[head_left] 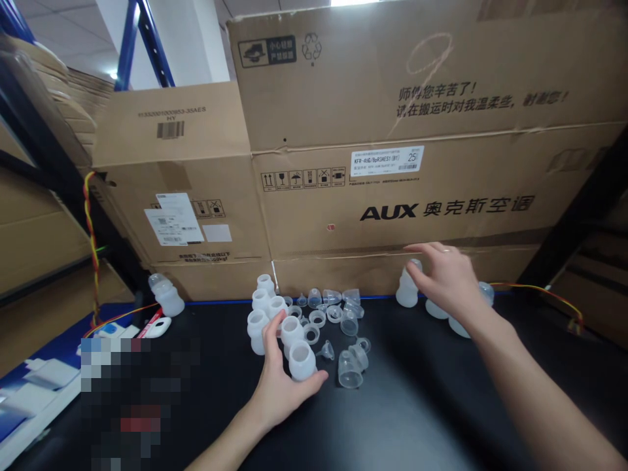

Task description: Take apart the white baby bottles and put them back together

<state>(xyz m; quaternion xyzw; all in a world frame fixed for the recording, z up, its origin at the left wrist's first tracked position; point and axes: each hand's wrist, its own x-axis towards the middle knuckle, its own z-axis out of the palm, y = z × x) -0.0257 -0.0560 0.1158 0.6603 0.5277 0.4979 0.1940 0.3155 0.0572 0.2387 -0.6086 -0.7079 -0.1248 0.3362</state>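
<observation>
My left hand (282, 392) reaches into a cluster of white, open-necked plastic bottles (265, 282). Its thumb and fingers are spread around the nearest bottle (302, 362), which stands upright; I cannot tell whether they press on it. To its right lie clear cups (350, 371), small funnel-shaped pieces (326, 351) and ring collars (316, 318). My right hand (449, 278) is raised at the back right, fingers apart and holding nothing visible. Just left of its thumb stands a capped bottle (407, 291). More capped bottles (461, 326) are partly hidden behind my right wrist.
A large cardboard box (314, 216) walls off the back of the black table (392, 418). Another capped bottle (167, 297) stands at the back left. Dark shelf posts rise on both sides, with twisted wires (88, 229) at left. White objects (52, 371) lie at the left edge.
</observation>
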